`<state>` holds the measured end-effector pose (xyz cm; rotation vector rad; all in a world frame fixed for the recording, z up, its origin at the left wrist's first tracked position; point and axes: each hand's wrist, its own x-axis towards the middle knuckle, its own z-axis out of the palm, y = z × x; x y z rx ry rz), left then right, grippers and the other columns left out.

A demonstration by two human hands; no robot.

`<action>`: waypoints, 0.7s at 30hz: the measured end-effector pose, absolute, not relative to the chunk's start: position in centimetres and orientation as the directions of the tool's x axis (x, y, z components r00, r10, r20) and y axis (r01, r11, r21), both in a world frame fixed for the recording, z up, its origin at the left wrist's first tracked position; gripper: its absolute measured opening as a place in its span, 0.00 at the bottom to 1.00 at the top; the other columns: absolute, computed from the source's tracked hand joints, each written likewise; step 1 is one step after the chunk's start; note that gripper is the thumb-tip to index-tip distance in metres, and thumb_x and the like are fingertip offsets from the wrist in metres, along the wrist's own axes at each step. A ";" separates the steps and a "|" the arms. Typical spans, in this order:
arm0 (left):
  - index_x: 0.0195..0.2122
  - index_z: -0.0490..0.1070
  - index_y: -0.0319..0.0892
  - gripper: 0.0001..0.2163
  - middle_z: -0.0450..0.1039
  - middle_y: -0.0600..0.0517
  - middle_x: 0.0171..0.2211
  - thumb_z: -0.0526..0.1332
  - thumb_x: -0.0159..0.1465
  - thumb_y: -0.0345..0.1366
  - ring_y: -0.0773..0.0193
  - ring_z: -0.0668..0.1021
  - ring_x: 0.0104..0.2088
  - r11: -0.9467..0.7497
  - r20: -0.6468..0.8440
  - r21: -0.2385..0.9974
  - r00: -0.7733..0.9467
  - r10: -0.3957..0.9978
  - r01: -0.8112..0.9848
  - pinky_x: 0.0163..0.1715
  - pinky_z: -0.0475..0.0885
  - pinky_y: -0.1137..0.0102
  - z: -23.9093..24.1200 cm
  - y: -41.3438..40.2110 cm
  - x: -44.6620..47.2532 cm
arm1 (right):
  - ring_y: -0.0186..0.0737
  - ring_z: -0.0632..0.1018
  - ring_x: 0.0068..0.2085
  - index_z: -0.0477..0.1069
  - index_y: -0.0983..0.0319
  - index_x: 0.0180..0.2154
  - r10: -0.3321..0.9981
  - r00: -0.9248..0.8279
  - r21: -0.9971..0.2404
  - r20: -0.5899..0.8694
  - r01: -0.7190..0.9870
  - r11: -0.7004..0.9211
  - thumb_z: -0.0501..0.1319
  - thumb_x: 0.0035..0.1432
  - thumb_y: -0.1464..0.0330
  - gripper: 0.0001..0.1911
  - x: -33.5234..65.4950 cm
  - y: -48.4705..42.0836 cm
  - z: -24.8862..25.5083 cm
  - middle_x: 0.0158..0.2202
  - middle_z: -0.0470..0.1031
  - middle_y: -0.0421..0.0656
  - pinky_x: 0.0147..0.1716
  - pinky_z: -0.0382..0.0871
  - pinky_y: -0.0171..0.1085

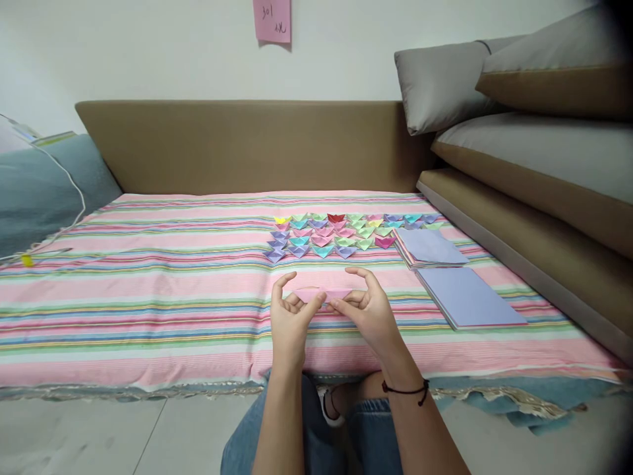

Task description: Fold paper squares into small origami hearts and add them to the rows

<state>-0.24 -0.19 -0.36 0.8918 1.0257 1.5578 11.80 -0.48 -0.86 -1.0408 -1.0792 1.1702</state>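
Observation:
A narrow piece of folded pink paper (337,294) is held level between my two hands, above the striped cloth. My left hand (293,316) pinches it from the left, thumb in front and index finger raised. On the other side my right hand (368,307) grips it the same way, its thumb almost meeting the left one at the middle. Beyond the hands, several small folded paper boats (321,241) in many colours stand in rows. Fingers behind the paper are partly hidden.
Right of the boats lie a stack of small paper sheets (432,247) and a larger stack of lilac paper (469,297). Grey and brown cushions (539,152) pile up at the right. A white cable (74,185) runs along the left. The striped cloth (123,297) covers the seat.

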 end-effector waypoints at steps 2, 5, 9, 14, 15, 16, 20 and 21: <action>0.48 0.61 0.41 0.29 0.74 0.56 0.22 0.70 0.45 0.32 0.68 0.77 0.25 -0.100 0.033 0.935 -0.198 0.980 -0.341 0.29 0.70 0.75 -0.2 -0.3 -0.2 | 0.37 0.77 0.24 0.56 0.59 0.48 0.993 0.067 -0.981 0.097 -0.165 0.107 0.69 0.43 0.64 0.32 11.8 -0.5 -1.0 0.18 0.74 0.34 0.29 0.71 0.34; 0.47 0.61 0.42 0.28 0.75 0.55 0.22 0.70 0.45 0.32 0.67 0.77 0.24 -0.107 0.043 0.938 -0.197 0.980 -0.330 0.30 0.71 0.74 -0.5 -0.2 -0.3 | 0.37 0.77 0.24 0.56 0.58 0.48 0.994 0.056 -0.980 0.097 -0.172 0.105 0.70 0.42 0.63 0.33 11.8 -0.6 -1.0 0.18 0.73 0.33 0.28 0.70 0.34; 0.41 0.60 0.43 0.24 0.77 0.55 0.22 0.70 0.46 0.31 0.68 0.77 0.22 -0.154 0.083 0.927 -0.212 0.974 -0.341 0.29 0.70 0.74 -1.1 0.2 -0.7 | 0.37 0.76 0.24 0.55 0.58 0.48 0.996 0.030 -0.977 0.086 -0.192 0.090 0.70 0.41 0.63 0.34 11.4 -0.7 -0.8 0.19 0.72 0.32 0.28 0.70 0.35; 0.37 0.59 0.44 0.22 0.74 0.58 0.20 0.70 0.45 0.30 0.71 0.74 0.19 -0.141 0.069 0.919 -0.203 0.977 -0.368 0.24 0.66 0.77 -1.0 0.1 -0.6 | 0.34 0.73 0.20 0.58 0.58 0.46 0.992 0.064 -0.980 0.106 -0.162 0.116 0.69 0.41 0.67 0.31 11.1 -0.8 -0.7 0.17 0.69 0.30 0.22 0.66 0.31; 0.38 0.59 0.44 0.22 0.73 0.59 0.19 0.70 0.46 0.31 0.71 0.74 0.20 -0.136 0.068 0.921 -0.194 0.979 -0.364 0.25 0.66 0.78 -1.0 0.0 -0.5 | 0.34 0.73 0.20 0.58 0.58 0.45 0.990 0.083 -0.981 0.114 -0.150 0.126 0.69 0.41 0.67 0.29 11.1 -0.8 -0.7 0.16 0.69 0.30 0.22 0.65 0.31; 0.40 0.60 0.43 0.22 0.72 0.60 0.19 0.69 0.47 0.31 0.71 0.74 0.20 -0.129 0.065 0.922 -0.182 0.981 -0.365 0.25 0.67 0.78 -0.9 0.0 -0.4 | 0.34 0.73 0.20 0.59 0.58 0.44 0.987 0.105 -0.980 0.123 -0.145 0.138 0.69 0.42 0.68 0.28 11.2 -0.8 -0.7 0.16 0.69 0.31 0.21 0.65 0.31; 0.45 0.63 0.43 0.21 0.72 0.58 0.23 0.67 0.52 0.36 0.69 0.77 0.26 -0.098 0.045 0.902 -0.133 0.990 -0.421 0.31 0.71 0.74 -0.9 0.0 -0.1 | 0.37 0.76 0.24 0.61 0.58 0.42 0.965 0.204 -0.967 0.165 -0.159 0.199 0.67 0.46 0.67 0.22 11.4 -0.7 -0.8 0.19 0.73 0.34 0.26 0.69 0.34; 0.44 0.64 0.42 0.20 0.73 0.57 0.24 0.67 0.52 0.37 0.68 0.77 0.26 -0.096 0.044 0.898 -0.130 0.991 -0.430 0.32 0.72 0.72 -1.0 0.1 -0.1 | 0.38 0.77 0.25 0.63 0.59 0.41 0.962 0.212 -0.966 0.173 -0.155 0.208 0.67 0.46 0.67 0.20 11.5 -0.6 -0.8 0.20 0.73 0.35 0.27 0.69 0.35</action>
